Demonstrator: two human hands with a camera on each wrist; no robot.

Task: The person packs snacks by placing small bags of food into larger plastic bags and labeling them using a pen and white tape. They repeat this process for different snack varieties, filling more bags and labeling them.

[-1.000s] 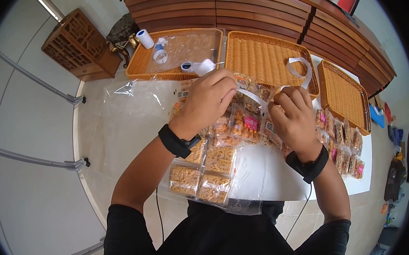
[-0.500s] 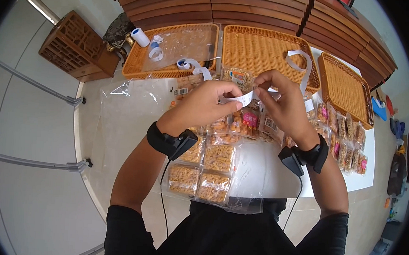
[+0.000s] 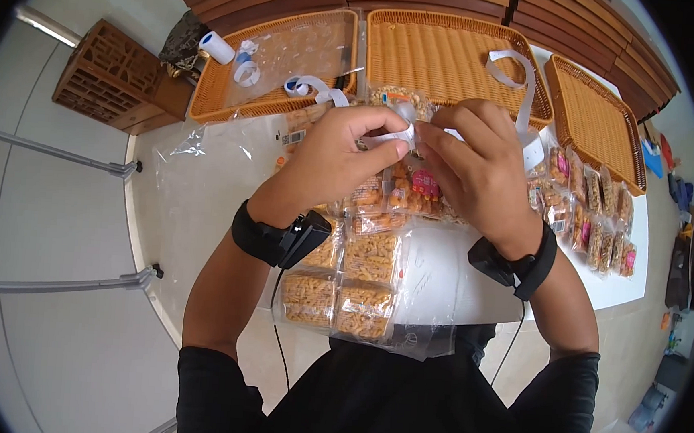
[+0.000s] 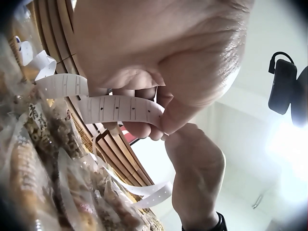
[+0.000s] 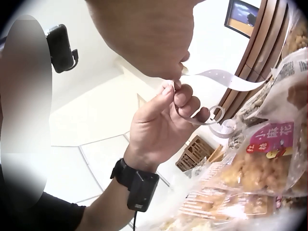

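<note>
A strip of white labels [image 4: 127, 109] with small dark dots and lines along it runs through my left hand [image 3: 340, 148], whose thumb and fingers pinch it. Curled beside it, my right hand [image 3: 483, 162] pinches the same strip, the two hands' fingertips meeting over the snack bags [image 3: 421, 185]. In the right wrist view, a loose length of strip [image 5: 228, 80] trails away from the right hand. Below the left hand, packs of pale curly snacks [image 3: 365, 306] lie in rows under clear plastic.
Wicker trays [image 3: 447, 54] line the back of the white table [image 3: 438, 291]. The left tray [image 3: 210, 106] holds label rolls [image 3: 217, 48] and a clear plastic bag. More snack packs [image 3: 597, 210] stand at the right. A paper ribbon [image 3: 525, 92] hangs over the middle tray's edge.
My hands were apart with the strip stretched between them; they have come together, fingertips meeting on it. The left hand has turned its thumb side up. The head view has shifted slightly.
</note>
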